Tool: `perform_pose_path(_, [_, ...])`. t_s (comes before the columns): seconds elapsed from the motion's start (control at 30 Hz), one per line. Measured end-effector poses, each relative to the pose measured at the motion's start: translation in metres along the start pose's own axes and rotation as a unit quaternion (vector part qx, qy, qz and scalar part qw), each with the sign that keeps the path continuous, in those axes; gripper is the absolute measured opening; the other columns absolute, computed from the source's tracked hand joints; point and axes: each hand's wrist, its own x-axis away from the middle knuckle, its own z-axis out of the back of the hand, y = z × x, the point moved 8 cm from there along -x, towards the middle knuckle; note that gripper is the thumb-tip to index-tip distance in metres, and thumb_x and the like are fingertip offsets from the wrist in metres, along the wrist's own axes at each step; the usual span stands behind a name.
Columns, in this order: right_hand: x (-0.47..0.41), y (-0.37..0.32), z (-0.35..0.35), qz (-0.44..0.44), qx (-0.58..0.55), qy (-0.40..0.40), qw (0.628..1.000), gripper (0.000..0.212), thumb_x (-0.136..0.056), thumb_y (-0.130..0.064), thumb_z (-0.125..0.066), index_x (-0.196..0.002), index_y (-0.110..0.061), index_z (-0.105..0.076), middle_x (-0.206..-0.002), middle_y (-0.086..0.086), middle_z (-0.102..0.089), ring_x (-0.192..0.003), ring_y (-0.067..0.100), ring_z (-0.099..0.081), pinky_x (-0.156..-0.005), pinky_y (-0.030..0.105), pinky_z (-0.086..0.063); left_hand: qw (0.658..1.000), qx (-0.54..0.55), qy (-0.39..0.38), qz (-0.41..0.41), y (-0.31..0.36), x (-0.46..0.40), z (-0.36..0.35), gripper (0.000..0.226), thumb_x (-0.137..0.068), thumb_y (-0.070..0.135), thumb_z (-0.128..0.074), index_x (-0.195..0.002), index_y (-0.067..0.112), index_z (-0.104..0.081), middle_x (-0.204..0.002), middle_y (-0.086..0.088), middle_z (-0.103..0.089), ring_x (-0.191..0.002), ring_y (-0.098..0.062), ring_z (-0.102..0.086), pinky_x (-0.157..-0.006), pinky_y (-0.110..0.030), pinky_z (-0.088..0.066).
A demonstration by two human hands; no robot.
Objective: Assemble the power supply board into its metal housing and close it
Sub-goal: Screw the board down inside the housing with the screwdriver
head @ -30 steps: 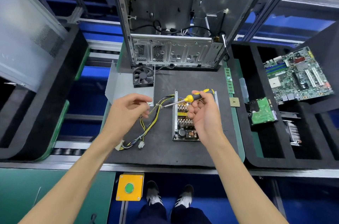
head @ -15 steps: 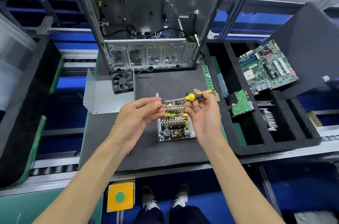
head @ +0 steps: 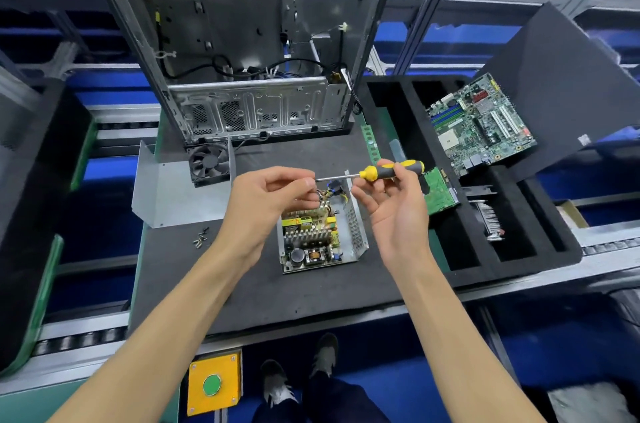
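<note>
The power supply board [head: 313, 239] lies inside its open metal housing [head: 356, 232] on the dark mat, heatsinks and yellow parts showing. My right hand [head: 391, 207] holds a yellow and black screwdriver [head: 391, 171] by the handle, level above the housing. My left hand [head: 266, 194] pinches the tip of the screwdriver's shaft; whether a screw sits there is hidden. The bent metal cover [head: 173, 190] lies to the left of the housing. Several loose screws [head: 201, 238] lie near the cover's front edge.
An open computer case [head: 242, 41] stands upright behind the mat, a black fan [head: 209, 162] at its foot. A black foam tray [head: 485, 249] on the right holds a motherboard [head: 481, 126], a green drive board [head: 440, 192] and a heatsink. A yellow button box [head: 214, 384] sits below.
The view has shifted so the housing now lies lower and centred. Both hands rose a little, and the screwdriver stays level between them with my left fingers at its tip.
</note>
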Motion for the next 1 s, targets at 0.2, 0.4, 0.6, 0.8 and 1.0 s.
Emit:
perform_pose_path(0.2, [-0.014, -0.013, 0.004, 0.031, 0.016, -0.016, 0.999, 0.017, -0.105, -0.019, -0.05, -0.099, -0.008, -0.062, -0.069, 0.005, -0.051, -0.067, 0.023, -0.067, -0.066, 0.035, -0.061, 0.999, -0.03, -0.032, 0.023, -0.006, -0.014, -0.021, 0.015, -0.088, 0.002, -0.074, -0.103, 0.002, -0.073, -0.087, -0.019, -0.076, -0.084, -0.031, -0.076, -0.074, -0.028, -0.061])
perform_pose_path(0.4, [-0.026, -0.035, 0.004, 0.163, 0.232, -0.085, 0.955, 0.012, -0.098, -0.028, -0.054, -0.096, -0.023, -0.065, -0.067, -0.005, -0.056, -0.06, 0.019, -0.062, -0.056, 0.035, -0.06, 0.916, -0.387, 0.015, -0.106, -0.007, -0.025, -0.02, 0.02, -0.089, 0.026, -0.074, -0.108, 0.029, -0.07, -0.093, 0.013, -0.072, -0.091, -0.005, -0.065, -0.082, -0.022, -0.051])
perform_pose_path(0.6, [-0.039, -0.011, -0.003, 0.216, 0.467, -0.171, 0.84, 0.019, -0.1, -0.041, -0.055, -0.096, -0.023, -0.059, -0.078, 0.003, -0.059, -0.063, 0.028, -0.063, -0.053, 0.039, -0.06, 0.829, -0.548, -0.05, -0.105, -0.048, -0.025, -0.027, 0.027, -0.093, 0.021, -0.068, -0.121, 0.021, -0.07, -0.114, 0.004, -0.067, -0.11, -0.02, -0.056, -0.1, -0.031, -0.036])
perform_pose_path(0.8, [-0.057, 0.011, 0.003, 0.2, 0.529, -0.189, 0.803, 0.014, -0.102, -0.037, -0.056, -0.094, -0.025, -0.058, -0.073, 0.003, -0.061, -0.058, 0.028, -0.064, -0.054, 0.05, -0.056, 0.835, -0.539, -0.047, -0.101, -0.057, -0.026, -0.022, 0.027, -0.096, 0.009, -0.061, -0.119, 0.016, -0.072, -0.114, 0.002, -0.067, -0.113, -0.019, -0.054, -0.096, -0.021, -0.024])
perform_pose_path(1.0, [-0.065, 0.016, 0.003, 0.187, 0.533, -0.193, 0.802, 0.011, -0.101, -0.032, -0.057, -0.094, -0.024, -0.059, -0.076, 0.004, -0.061, -0.062, 0.029, -0.064, -0.054, 0.05, -0.058, 0.843, -0.527, -0.039, -0.103, -0.057, -0.027, -0.022, 0.026, -0.096, 0.008, -0.06, -0.118, 0.015, -0.073, -0.112, 0.003, -0.067, -0.111, -0.018, -0.054, -0.097, -0.02, -0.023])
